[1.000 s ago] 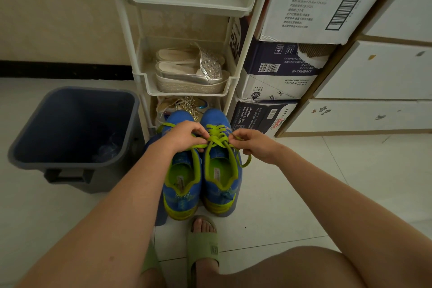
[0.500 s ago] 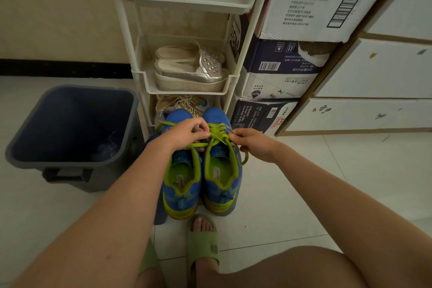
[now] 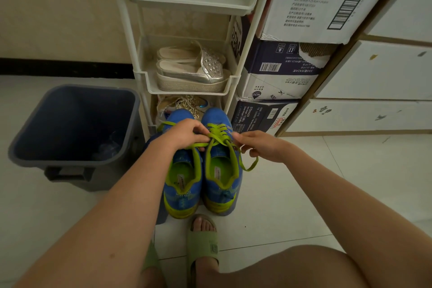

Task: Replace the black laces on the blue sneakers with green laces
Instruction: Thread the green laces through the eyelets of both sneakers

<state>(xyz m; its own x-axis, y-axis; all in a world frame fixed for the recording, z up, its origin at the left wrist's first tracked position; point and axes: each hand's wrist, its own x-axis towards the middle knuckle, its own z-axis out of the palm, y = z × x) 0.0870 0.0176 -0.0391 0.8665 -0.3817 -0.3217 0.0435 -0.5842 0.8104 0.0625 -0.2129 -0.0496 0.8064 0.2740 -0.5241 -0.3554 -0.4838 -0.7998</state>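
Nearest me, below both hands, my slipper (image 3: 203,243) stood on the floor just short of the heels of the sneakers (image 3: 184,192). The pair sat side by side under my hands, toes pointing away.

My left hand (image 3: 184,134) lay over the left one's tongue. Its fingers were curled and pinched a strand of the green lace (image 3: 218,131) that ran across to the right sneaker (image 3: 222,182). My right hand (image 3: 259,145), just right of that shoe's eyelets, pinched the other strand between thumb and forefinger. Its remaining fingers were loosely curled, and the slack hung in a loop below it.

I saw no black lace, so I judged the job near its end: snugging and tying. Doing that well meant an even pull from both hands, strands flat and untwisted, and tension held while they crossed, or the top rows would slacken.

Left of my left hand stood the bin (image 3: 70,163). Beyond my hands was the rack (image 3: 187,92) with sandals (image 3: 194,72).
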